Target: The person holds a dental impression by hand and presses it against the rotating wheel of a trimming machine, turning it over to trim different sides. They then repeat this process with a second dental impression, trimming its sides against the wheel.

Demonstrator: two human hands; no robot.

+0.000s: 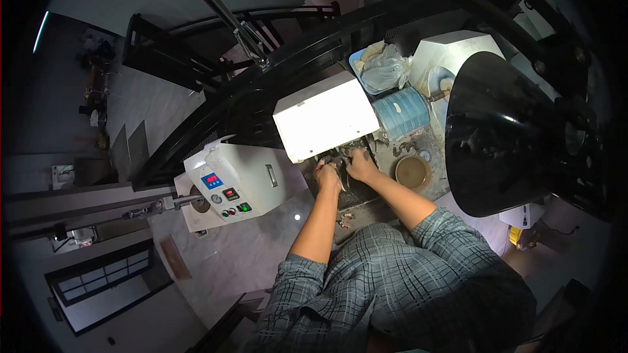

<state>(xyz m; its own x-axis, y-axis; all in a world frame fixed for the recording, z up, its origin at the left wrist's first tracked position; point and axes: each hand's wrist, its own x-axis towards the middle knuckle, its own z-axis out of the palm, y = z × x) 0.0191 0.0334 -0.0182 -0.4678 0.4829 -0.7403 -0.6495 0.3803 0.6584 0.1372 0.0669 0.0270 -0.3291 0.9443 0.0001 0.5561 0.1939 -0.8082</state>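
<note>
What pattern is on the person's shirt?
The shirt is a grey plaid check, shown best in the head view.

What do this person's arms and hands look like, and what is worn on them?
Both arms are in a dark grey checked shirt with thin pale lines. The left sleeve and right sleeve end near the elbow, leaving the forearms bare. The left hand and right hand wear no gloves; a ring or watch would be too small to tell.
</note>
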